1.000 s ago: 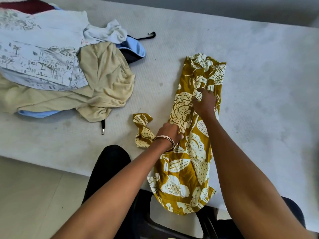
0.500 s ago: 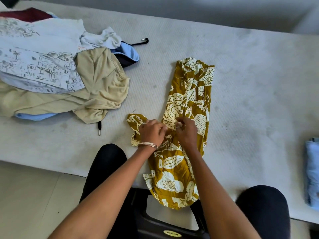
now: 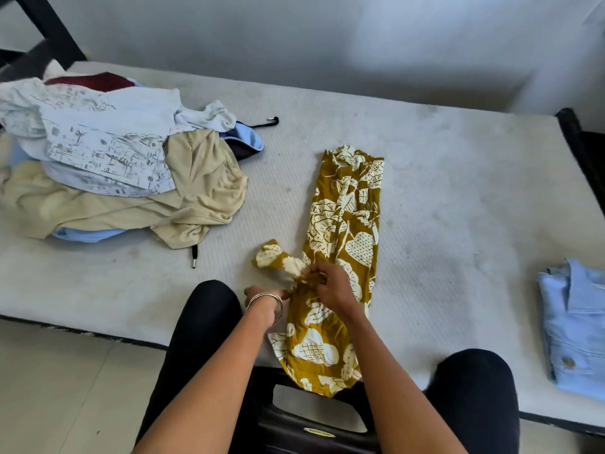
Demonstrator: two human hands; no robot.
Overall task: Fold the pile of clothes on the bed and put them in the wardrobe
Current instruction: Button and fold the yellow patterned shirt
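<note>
A mustard garment with white leaf print [image 3: 347,217] lies in a long narrow strip on the bed [image 3: 442,178], its near end hanging over the front edge. A small flap of it sticks out to the left. My right hand [image 3: 330,285] pinches the cloth at the base of that flap. My left hand [image 3: 266,294], with bangles at the wrist, grips the garment's left edge just beside it; its fingers are mostly hidden. The pile of unfolded clothes [image 3: 114,172], beige, pale printed and blue, sits at the bed's left.
A folded light blue shirt [image 3: 576,326] lies at the bed's right front edge. My knees in black trousers press against the bed's front. A black stool or case [image 3: 314,430] stands between them. A grey wall runs behind the bed.
Both hands have drawn back toward me along the garment and met at the left flap. The view has lifted, showing the wall and the folded blue shirt.
</note>
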